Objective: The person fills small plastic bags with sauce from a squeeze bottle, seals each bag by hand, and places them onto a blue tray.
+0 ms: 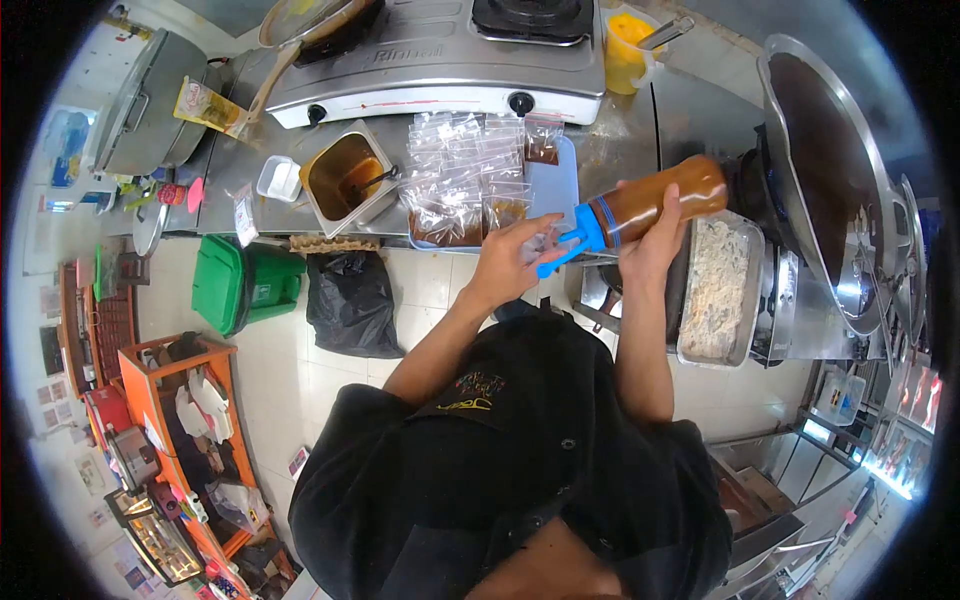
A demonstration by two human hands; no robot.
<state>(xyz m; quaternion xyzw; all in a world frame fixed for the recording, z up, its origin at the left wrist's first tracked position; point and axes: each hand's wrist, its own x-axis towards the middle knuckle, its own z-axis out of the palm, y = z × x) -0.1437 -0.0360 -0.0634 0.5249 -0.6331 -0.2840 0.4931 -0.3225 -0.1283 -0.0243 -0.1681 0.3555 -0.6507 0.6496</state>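
My right hand [652,240] is wrapped round a squeeze bottle [665,200] full of brown sauce. The bottle lies tilted, its blue multi-nozzle cap [580,237] pointing left and down. At the nozzles, my left hand [510,265] pinches a small clear plastic bag [543,243], partly hidden by the fingers. Behind the hands, a light blue tray [553,190] bears a pile of clear zip bags [450,170], several with brown sauce inside. A square metal container [345,180] of brown sauce, with a dark-handled utensil in it, stands left of the tray.
A gas stove [430,75] stands behind the tray. To the right are a large wok [830,150] and a metal pan of flour-like powder [715,290]. A yellow-filled jug [628,60] is at the back. A green bin [240,285] and black bag [352,305] are on the floor.
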